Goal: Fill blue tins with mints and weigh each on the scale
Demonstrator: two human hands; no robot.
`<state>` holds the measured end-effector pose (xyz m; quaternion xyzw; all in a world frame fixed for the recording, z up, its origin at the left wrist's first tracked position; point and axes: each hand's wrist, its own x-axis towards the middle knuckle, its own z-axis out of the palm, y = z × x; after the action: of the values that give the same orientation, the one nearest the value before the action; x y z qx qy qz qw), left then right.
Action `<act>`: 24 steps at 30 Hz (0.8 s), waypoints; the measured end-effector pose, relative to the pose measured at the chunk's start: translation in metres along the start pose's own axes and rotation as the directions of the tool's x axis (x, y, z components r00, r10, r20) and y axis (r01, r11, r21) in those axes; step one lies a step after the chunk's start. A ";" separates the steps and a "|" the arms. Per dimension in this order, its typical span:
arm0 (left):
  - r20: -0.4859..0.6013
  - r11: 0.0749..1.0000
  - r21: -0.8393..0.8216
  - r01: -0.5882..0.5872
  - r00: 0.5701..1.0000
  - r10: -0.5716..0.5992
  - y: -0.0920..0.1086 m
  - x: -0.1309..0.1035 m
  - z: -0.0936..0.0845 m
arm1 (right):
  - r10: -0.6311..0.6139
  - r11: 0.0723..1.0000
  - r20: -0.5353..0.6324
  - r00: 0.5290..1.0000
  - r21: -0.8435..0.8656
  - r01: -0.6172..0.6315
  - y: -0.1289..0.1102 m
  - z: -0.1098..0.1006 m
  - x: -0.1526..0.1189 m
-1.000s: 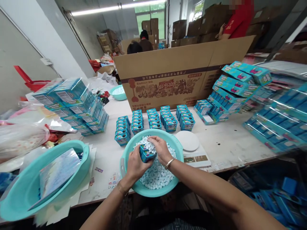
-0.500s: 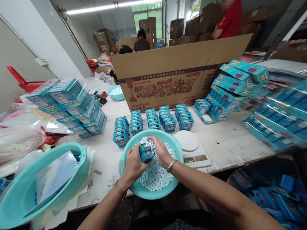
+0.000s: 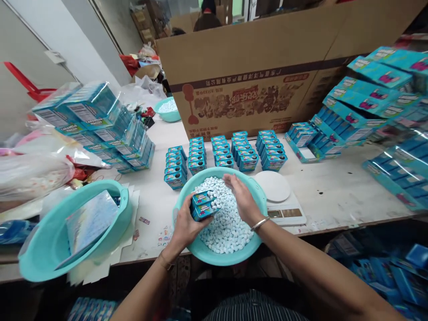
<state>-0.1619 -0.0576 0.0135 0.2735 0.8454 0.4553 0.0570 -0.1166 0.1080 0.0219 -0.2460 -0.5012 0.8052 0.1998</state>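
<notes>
Two small blue boxes (image 3: 203,206) are gripped side by side in my left hand (image 3: 185,223), over the left part of a turquoise basin (image 3: 214,257). White candy pellets (image 3: 227,232) fill much of the basin, and some sit heaped at the boxes' open ends. My right hand (image 3: 243,198) is apart from the boxes, above the pellets at the basin's right side, with its fingers stretched out. Nothing shows in it, though its palm is partly hidden. Rows of similar blue boxes (image 3: 219,151) stand just behind the basin.
A white scale (image 3: 272,187) stands right of the basin. Behind the rows rises a large cardboard box (image 3: 247,58). Wrapped blue packs (image 3: 107,129) are stacked at left, display trays (image 3: 361,98) at right. Another turquoise basin (image 3: 125,209) holds a printed sheet. A person (image 3: 207,18) is in the background.
My right hand has drawn away from the boxes to the right, and its fingers have straightened. My left hand still grips the boxes, their ends now uncovered. The view has tilted down.
</notes>
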 end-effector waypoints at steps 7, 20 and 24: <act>-0.008 0.992 -0.119 0.043 0.999 -0.044 0.012 -0.002 -0.001 | 0.117 0.984 0.034 0.993 0.133 -0.121 0.002 0.022 -0.014; 0.115 0.929 -0.368 0.033 0.993 0.010 0.011 -0.006 -0.004 | 0.058 0.998 0.192 0.980 -0.024 -0.055 -0.012 0.005 -0.023; 0.114 0.844 -0.535 -0.033 0.987 0.111 0.001 -0.010 -0.015 | 0.022 0.999 0.050 0.999 -0.033 -0.020 -0.023 -0.024 -0.009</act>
<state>-0.1579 -0.0732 0.0216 0.3100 0.6693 0.6529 0.1724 -0.0929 0.1297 0.0355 -0.2343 -0.5166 0.8048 0.1747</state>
